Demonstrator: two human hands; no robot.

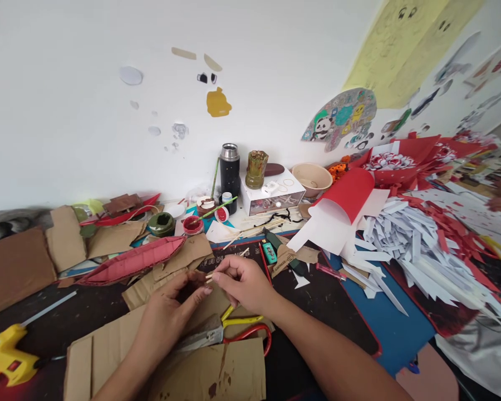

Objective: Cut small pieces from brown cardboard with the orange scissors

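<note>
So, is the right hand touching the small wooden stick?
Touching. In the head view the right hand pinches the small wooden stick between its fingertips, and the left hand meets it too.

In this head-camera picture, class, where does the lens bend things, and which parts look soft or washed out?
Head view: the wall posters and right table edge splay outward, a wide-lens bend; the white paper strips blur toward the corner; the hands and the small stick stay fairly sharp; light is even, shadows faint.
</note>
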